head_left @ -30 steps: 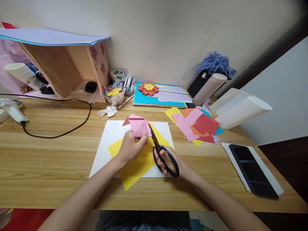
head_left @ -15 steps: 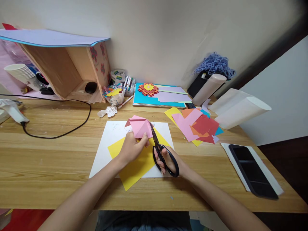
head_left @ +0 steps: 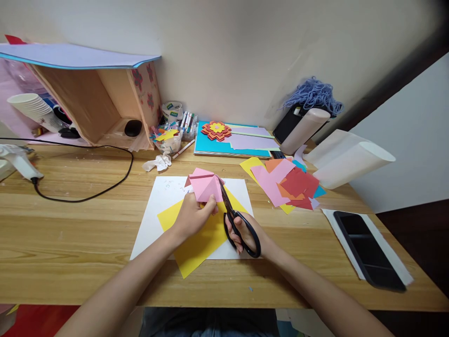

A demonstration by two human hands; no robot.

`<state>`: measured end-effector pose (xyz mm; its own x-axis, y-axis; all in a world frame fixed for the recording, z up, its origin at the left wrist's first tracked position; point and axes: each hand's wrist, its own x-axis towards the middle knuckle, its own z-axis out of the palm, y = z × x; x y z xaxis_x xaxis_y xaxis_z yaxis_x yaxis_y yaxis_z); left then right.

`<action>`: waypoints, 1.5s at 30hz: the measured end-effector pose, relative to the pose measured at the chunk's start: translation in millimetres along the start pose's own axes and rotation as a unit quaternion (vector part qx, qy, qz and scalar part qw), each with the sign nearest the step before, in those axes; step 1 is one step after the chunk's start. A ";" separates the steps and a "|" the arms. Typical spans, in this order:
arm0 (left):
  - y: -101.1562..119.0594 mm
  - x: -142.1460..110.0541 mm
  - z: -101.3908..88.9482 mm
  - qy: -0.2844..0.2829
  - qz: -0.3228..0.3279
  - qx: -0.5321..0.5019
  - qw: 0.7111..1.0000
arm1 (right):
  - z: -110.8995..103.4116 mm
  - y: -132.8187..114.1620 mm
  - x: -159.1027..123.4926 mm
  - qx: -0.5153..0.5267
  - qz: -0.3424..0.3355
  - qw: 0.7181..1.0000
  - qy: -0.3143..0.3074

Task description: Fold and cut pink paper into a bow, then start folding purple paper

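Folded Pink Paper: Grip and Handling

My left hand pinches the folded pink paper at its near edge, thumb on top and fingers curled beneath. The paper sits in front of me, above the upper part of a white sheet. A yellow sheet lies on that white sheet, below my hands, with one corner reaching past it onto the wooden table. My right hand is closed around the handles of the black scissors, whose blades point away from me along the paper's right edge. From this angle I cannot tell whether the blades have paper between them or only lie against it.

Handling: I judge the paper to be very light and easily bent. Folded layers should make it stiffer along the creases, yet they may slide over one another if the pinch is loose. It should crease or tear under a hard twist, so light, even pressure suits it.

Hold point: grip the near edge where the layers stack, thumb flat above and fingers below, clear of the blades. Support the scissors by both handle loops; they are the heavier, rigid item.
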<state>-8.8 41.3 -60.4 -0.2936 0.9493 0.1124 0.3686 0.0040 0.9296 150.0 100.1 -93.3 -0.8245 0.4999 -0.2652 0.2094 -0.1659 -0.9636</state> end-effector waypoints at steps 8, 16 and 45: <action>0.6 0.8 -0.1 0.000 -0.012 -0.002 1.000 | -2.8 5.3 0.9 0.006 -0.014 1.000 0.004; 3.3 0.8 -0.5 0.014 -0.030 -0.013 0.999 | -1.3 -0.6 0.0 -0.001 0.003 1.000 -0.008; -0.3 2.2 -1.5 0.062 0.037 0.205 0.976 | -2.4 -6.6 -3.6 -0.067 -0.004 0.998 0.001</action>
<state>-10.9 42.9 -60.0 -0.3481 0.9065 0.2390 0.7074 0.0867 0.7015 152.8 101.5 -86.0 -0.8253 0.5025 -0.2577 0.2717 -0.0469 -0.9613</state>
